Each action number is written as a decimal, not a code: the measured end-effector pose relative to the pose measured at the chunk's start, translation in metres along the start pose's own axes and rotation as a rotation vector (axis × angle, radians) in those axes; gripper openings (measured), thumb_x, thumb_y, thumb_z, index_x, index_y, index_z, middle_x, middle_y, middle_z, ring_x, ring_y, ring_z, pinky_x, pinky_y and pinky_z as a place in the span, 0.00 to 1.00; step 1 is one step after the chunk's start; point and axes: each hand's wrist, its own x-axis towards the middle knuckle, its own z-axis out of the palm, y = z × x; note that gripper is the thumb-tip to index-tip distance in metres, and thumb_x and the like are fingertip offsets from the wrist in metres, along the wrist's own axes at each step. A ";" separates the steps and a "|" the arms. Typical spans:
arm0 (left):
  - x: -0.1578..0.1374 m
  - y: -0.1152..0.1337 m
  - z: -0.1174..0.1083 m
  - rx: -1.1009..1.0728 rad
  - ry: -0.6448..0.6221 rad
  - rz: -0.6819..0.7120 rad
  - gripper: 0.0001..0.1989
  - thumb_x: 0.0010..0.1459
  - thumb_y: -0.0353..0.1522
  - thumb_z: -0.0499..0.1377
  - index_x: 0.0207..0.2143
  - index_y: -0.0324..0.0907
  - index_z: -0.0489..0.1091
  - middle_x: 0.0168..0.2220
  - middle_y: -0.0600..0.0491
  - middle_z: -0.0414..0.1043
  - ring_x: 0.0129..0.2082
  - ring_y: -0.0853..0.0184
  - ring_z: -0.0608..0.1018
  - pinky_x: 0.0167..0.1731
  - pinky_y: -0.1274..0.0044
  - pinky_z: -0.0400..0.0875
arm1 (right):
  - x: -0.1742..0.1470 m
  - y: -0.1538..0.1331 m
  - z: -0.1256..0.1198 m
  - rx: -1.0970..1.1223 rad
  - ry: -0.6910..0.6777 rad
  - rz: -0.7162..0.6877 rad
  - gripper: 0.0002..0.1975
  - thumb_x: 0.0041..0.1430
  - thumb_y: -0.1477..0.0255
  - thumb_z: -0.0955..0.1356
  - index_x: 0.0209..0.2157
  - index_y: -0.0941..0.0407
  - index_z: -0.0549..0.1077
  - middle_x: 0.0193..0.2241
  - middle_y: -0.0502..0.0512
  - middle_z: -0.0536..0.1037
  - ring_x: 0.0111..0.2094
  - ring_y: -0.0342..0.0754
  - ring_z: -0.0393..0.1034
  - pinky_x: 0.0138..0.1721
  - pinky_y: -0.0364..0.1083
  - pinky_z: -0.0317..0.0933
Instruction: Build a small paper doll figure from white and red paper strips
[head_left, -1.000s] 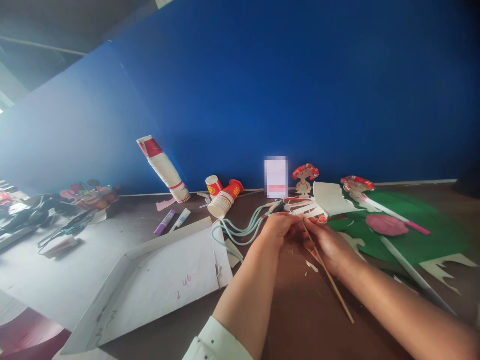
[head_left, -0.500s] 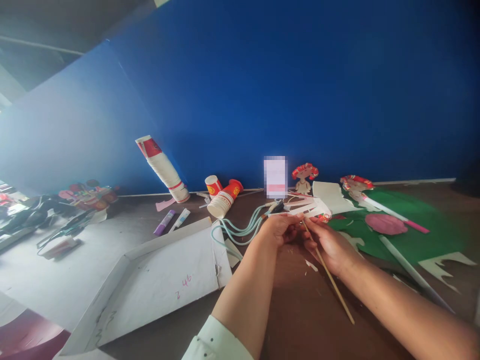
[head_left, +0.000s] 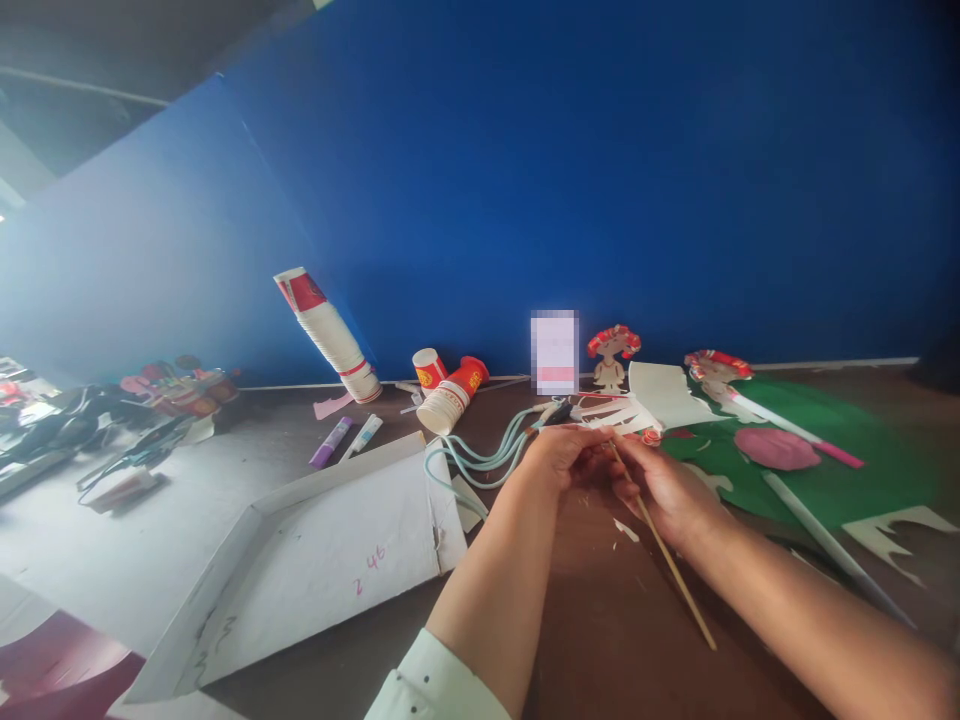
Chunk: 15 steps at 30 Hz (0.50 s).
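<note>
My right hand is closed around a thin wooden stick, which slants down toward the table's near side. My left hand is also closed, its fingertips meeting the right ones at the stick's upper end. What the left fingers pinch there is hidden. Just beyond the right fingers shows a small red-and-white paper curl. Behind the hands lies white paper cut into strips. A paper doll with curled red-and-white hair leans on the blue wall, and a second paper doll lies to its right.
An open white box lid lies left of my arms. Beyond it are a purple glue stick, a pale cable and stacked paper cups. Rightward lie green paper, a pink paper piece and a pink-ended marker.
Both hands stay close together at the stick's upper end, with barely any finger movement. The whole view has shifted very slightly.
</note>
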 end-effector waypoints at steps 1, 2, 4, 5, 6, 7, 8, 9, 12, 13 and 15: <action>0.001 0.000 0.000 0.005 -0.004 -0.001 0.09 0.54 0.26 0.68 0.26 0.35 0.70 0.19 0.56 0.67 0.17 0.79 0.67 0.19 0.85 0.62 | 0.000 0.000 0.000 -0.010 -0.011 -0.006 0.11 0.44 0.72 0.78 0.28 0.57 0.75 0.21 0.48 0.72 0.19 0.37 0.62 0.11 0.34 0.49; 0.001 0.000 -0.001 0.010 -0.012 0.001 0.09 0.53 0.26 0.69 0.27 0.35 0.70 0.20 0.56 0.67 0.17 0.78 0.68 0.19 0.85 0.63 | 0.000 0.000 0.000 -0.018 -0.024 -0.012 0.11 0.44 0.71 0.78 0.28 0.57 0.75 0.21 0.48 0.72 0.19 0.38 0.61 0.11 0.35 0.49; 0.001 0.000 -0.002 0.014 -0.036 0.012 0.09 0.53 0.27 0.69 0.28 0.34 0.71 0.20 0.55 0.68 0.17 0.78 0.68 0.20 0.85 0.64 | 0.000 0.000 -0.001 -0.028 -0.043 -0.020 0.11 0.44 0.70 0.77 0.29 0.56 0.75 0.22 0.50 0.73 0.19 0.38 0.61 0.11 0.35 0.48; 0.000 0.001 -0.003 0.011 -0.047 0.020 0.09 0.53 0.27 0.69 0.28 0.34 0.71 0.20 0.55 0.68 0.17 0.78 0.67 0.20 0.85 0.65 | 0.000 0.000 -0.001 -0.032 -0.048 -0.018 0.10 0.44 0.70 0.77 0.29 0.56 0.76 0.23 0.50 0.73 0.19 0.38 0.60 0.11 0.35 0.48; -0.001 0.002 -0.003 0.009 -0.055 0.025 0.09 0.54 0.27 0.69 0.28 0.33 0.72 0.21 0.55 0.68 0.17 0.78 0.67 0.20 0.84 0.66 | 0.000 -0.001 -0.001 -0.033 -0.046 -0.015 0.10 0.44 0.70 0.77 0.28 0.56 0.76 0.23 0.50 0.74 0.19 0.38 0.60 0.11 0.35 0.48; -0.002 0.003 -0.004 0.011 -0.062 0.028 0.08 0.54 0.27 0.68 0.28 0.33 0.72 0.21 0.55 0.68 0.17 0.79 0.67 0.21 0.84 0.67 | 0.000 -0.001 -0.001 -0.032 -0.041 -0.014 0.10 0.43 0.71 0.77 0.28 0.56 0.76 0.23 0.50 0.74 0.19 0.38 0.60 0.11 0.35 0.48; -0.004 0.004 -0.004 0.017 -0.071 0.027 0.07 0.55 0.26 0.68 0.28 0.33 0.72 0.22 0.54 0.69 0.18 0.79 0.67 0.22 0.84 0.67 | -0.001 -0.002 -0.001 -0.029 -0.034 -0.013 0.10 0.42 0.71 0.77 0.28 0.56 0.76 0.23 0.49 0.73 0.19 0.38 0.60 0.11 0.35 0.48; -0.005 0.005 -0.005 0.027 -0.080 0.026 0.06 0.55 0.26 0.67 0.28 0.33 0.72 0.22 0.53 0.70 0.18 0.78 0.67 0.22 0.83 0.68 | -0.001 -0.002 0.000 -0.025 -0.030 -0.014 0.10 0.42 0.71 0.77 0.27 0.56 0.76 0.22 0.49 0.72 0.19 0.37 0.60 0.12 0.35 0.48; -0.005 0.006 -0.004 0.077 -0.081 0.053 0.07 0.55 0.26 0.67 0.28 0.34 0.72 0.22 0.53 0.71 0.18 0.78 0.67 0.23 0.82 0.68 | -0.002 -0.002 0.000 -0.040 -0.034 -0.029 0.10 0.42 0.70 0.77 0.27 0.56 0.76 0.21 0.48 0.72 0.19 0.38 0.59 0.12 0.35 0.47; -0.004 0.006 -0.004 0.100 -0.062 0.074 0.08 0.54 0.27 0.68 0.27 0.34 0.72 0.22 0.53 0.71 0.18 0.78 0.67 0.22 0.82 0.67 | -0.002 -0.002 0.000 -0.052 -0.036 -0.035 0.09 0.42 0.70 0.77 0.27 0.56 0.76 0.21 0.48 0.72 0.19 0.38 0.59 0.12 0.36 0.47; -0.001 0.003 -0.004 0.151 -0.019 0.120 0.09 0.52 0.28 0.69 0.25 0.35 0.72 0.21 0.52 0.71 0.17 0.77 0.67 0.22 0.81 0.66 | -0.002 -0.002 0.000 -0.072 -0.031 -0.052 0.08 0.43 0.70 0.76 0.27 0.55 0.76 0.21 0.48 0.72 0.19 0.39 0.59 0.12 0.38 0.46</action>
